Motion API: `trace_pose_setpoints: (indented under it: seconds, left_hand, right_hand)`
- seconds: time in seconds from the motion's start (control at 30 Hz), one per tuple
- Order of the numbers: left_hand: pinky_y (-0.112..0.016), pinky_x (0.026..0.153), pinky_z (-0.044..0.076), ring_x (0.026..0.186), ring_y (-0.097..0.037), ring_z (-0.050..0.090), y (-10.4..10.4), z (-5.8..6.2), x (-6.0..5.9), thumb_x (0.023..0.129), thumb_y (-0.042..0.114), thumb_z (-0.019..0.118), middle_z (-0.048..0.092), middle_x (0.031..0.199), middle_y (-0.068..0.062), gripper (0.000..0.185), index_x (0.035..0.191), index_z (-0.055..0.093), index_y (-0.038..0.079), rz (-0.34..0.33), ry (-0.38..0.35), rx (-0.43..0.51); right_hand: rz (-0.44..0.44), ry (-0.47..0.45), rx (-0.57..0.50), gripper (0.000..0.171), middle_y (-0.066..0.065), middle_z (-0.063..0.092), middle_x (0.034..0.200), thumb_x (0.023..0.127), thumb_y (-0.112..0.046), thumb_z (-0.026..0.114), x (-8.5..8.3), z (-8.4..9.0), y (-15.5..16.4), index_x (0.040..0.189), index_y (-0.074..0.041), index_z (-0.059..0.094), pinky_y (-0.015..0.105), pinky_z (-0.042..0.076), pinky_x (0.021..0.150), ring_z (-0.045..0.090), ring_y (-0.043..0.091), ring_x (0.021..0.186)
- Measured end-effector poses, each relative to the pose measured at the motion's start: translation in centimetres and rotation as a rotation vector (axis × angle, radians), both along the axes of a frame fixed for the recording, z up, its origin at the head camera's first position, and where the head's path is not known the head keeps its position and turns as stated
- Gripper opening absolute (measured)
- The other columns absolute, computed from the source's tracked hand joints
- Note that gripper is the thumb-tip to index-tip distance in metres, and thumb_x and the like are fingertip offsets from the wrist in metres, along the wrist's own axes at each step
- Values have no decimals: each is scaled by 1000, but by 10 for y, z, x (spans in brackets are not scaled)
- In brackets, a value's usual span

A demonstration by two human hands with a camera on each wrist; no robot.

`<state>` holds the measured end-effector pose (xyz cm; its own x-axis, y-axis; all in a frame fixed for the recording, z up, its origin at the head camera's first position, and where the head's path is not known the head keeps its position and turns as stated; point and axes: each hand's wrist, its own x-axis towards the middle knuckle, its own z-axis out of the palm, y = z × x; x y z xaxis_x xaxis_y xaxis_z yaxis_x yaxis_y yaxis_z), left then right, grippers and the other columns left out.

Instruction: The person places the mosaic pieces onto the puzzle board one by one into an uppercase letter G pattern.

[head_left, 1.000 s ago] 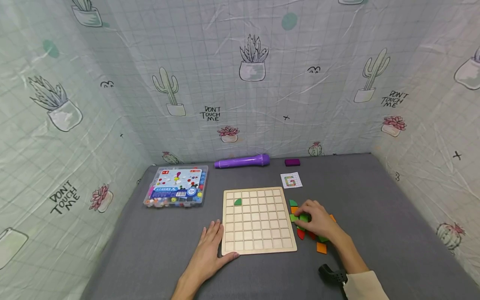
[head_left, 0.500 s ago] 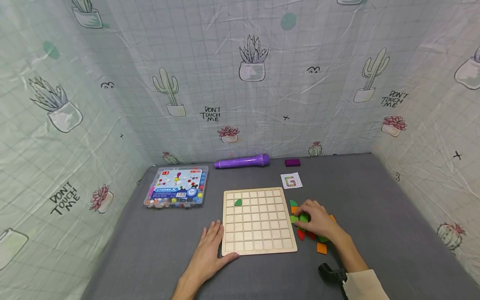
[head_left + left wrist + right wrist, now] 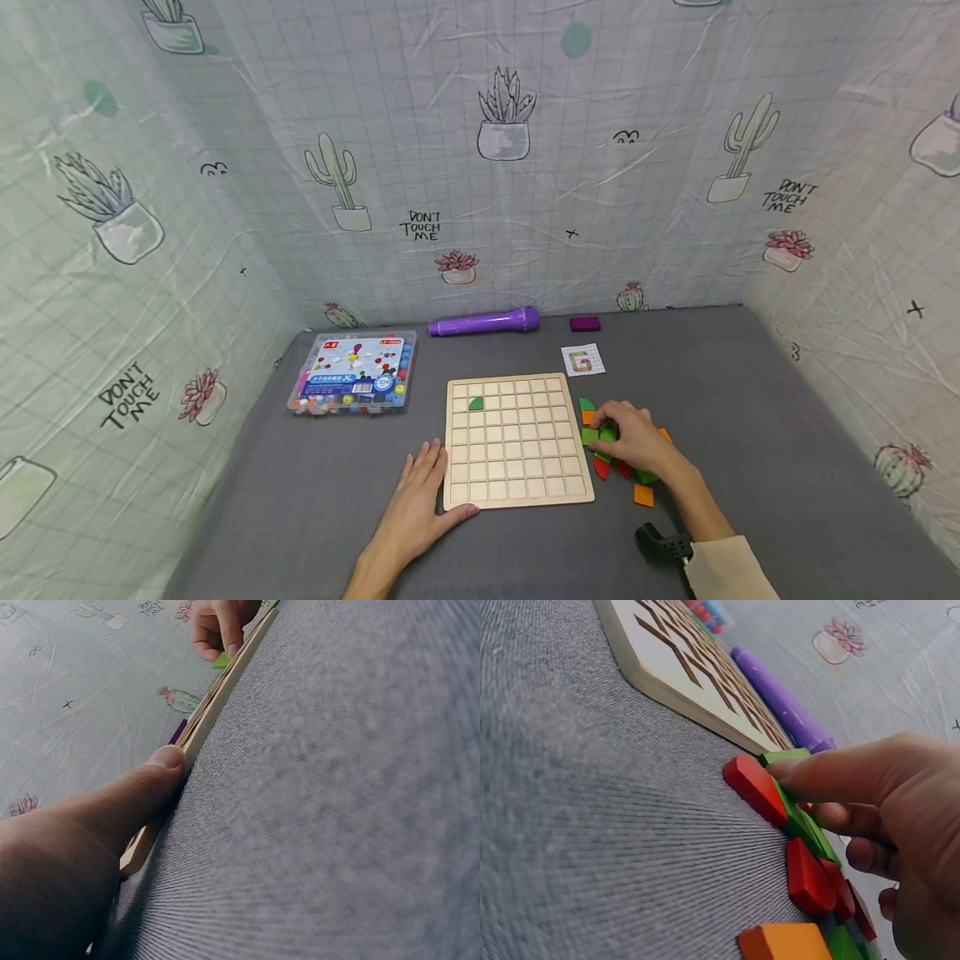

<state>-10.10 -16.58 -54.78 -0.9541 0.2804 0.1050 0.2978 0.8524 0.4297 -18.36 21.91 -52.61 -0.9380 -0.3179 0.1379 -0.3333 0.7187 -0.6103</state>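
Note:
A square wooden grid board (image 3: 517, 506) lies on the grey cloth, with one dark green quarter-round tile (image 3: 476, 404) in a cell near its upper left. My left hand (image 3: 411, 508) rests against the board's lower left corner, fingers straight along the left side and thumb at the near edge. Just off the board's right side, my right hand (image 3: 636, 437) pinches a light green square tile (image 3: 590, 437) between thumb and fingers. Under and around that hand are more green tiles, red tiles (image 3: 754, 791) and orange tiles (image 3: 643, 496), partly hidden by it.
A small card (image 3: 582, 360) with a coloured G pattern lies beyond the board. Farther back are a purple microphone-shaped stick (image 3: 483, 322) and a dark purple block (image 3: 585, 324). A clear case of coloured beads (image 3: 352, 372) sits at the left, before the patterned curtain (image 3: 510, 208).
My right hand's fingertips have shifted slightly over the light green square tile, which has moved a little to the right. The left hand and the board stay where they were.

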Motion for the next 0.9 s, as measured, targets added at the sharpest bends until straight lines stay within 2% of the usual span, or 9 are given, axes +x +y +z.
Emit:
trace_pose_setpoints:
  seconds: [0.17,0.4,0.5,0.63,0.9]
  left_hand:
    - [-53,128,18,155,-32,22,0,0,0,83,72,62,30,164,-15,102,154,38,3,-1,-3,3]
    - [-53,128,17,155,-32,22,-1,0,0,84,73,61,29,164,-15,103,154,37,3,0,-2,5]
    - [-53,128,18,155,-32,22,-1,0,-1,84,73,61,30,164,-15,102,154,38,3,-1,6,2]
    - [-54,128,18,155,-33,23,-1,0,-1,84,72,62,30,164,-15,102,154,38,3,-4,7,4]
    - [-54,128,19,155,-33,23,0,0,-1,84,72,62,30,164,-15,102,154,37,3,-4,11,-2]
  right_hand:
    - [-1,-1,-42,19,-9,61,80,83,-20,82,-1,0,-1,90,-19,65,36,22,78,53,12,79]
    - [-17,45,-23,14,-11,61,78,86,-21,80,-5,3,-2,90,-19,67,34,23,77,47,3,67]
    - [-24,34,-61,13,-11,62,76,87,-20,79,-8,6,-4,92,-17,68,30,35,73,47,2,64]
    - [-6,-2,-113,12,-8,61,78,89,-17,77,-11,11,-11,96,-16,68,21,45,58,51,5,67]
    - [40,-11,-159,10,-6,62,80,91,-17,75,-23,13,-29,98,-14,69,20,48,60,53,6,69]
